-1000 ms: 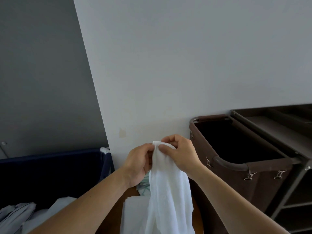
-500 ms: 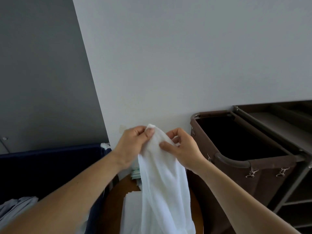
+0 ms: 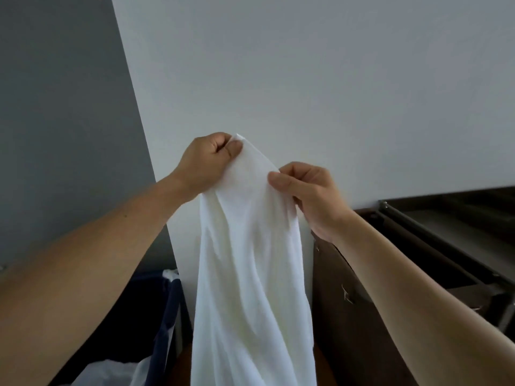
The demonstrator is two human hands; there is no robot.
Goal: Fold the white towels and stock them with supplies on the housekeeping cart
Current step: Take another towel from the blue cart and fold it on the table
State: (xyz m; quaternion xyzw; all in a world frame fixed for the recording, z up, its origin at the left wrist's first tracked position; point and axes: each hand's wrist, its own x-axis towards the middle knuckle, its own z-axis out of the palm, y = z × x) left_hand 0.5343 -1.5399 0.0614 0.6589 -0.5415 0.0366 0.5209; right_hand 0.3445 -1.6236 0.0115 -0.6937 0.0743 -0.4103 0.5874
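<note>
I hold a white towel up in front of the pale wall. My left hand pinches its top corner between thumb and curled fingers, the higher of my two hands. My right hand grips the same upper edge a little lower and to the right, thumb on the front of the cloth, fingers behind it. The hands are near each other with a short span of edge between them. The towel hangs down in loose folds past the bottom of the view. To my right stands the housekeeping cart, its brown bag just beside the towel. At lower left is a dark blue bin with white laundry inside.
</note>
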